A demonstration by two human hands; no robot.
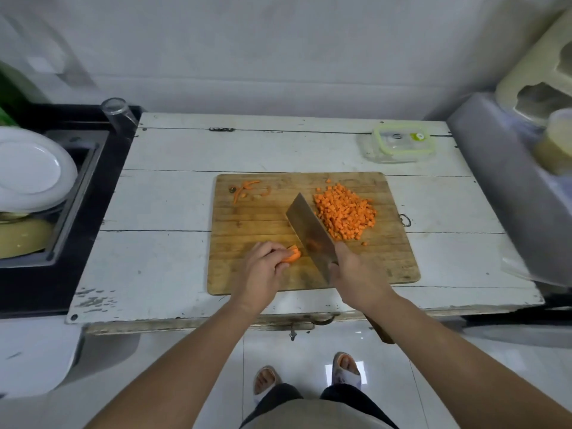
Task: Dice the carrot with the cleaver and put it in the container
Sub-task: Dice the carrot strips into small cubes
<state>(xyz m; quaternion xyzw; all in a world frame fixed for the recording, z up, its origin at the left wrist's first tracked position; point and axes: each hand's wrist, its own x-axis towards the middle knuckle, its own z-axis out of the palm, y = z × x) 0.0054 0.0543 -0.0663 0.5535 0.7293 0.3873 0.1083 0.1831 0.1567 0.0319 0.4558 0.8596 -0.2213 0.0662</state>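
Left hand (263, 264) pinches carrot stub (292, 254) on board (247, 218), right hand (356, 274) grips cleaver (309, 230) just beside it.

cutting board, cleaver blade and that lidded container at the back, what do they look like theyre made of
Cutting board: wood or bamboo, matte, with visible plank lines and a worn tan grain. Cleaver blade: metal, probably steel, dull grey with a faint orange reflection. Container: clear glass or plastic, which one is hard to tell, under a see-through lid with a green rim.
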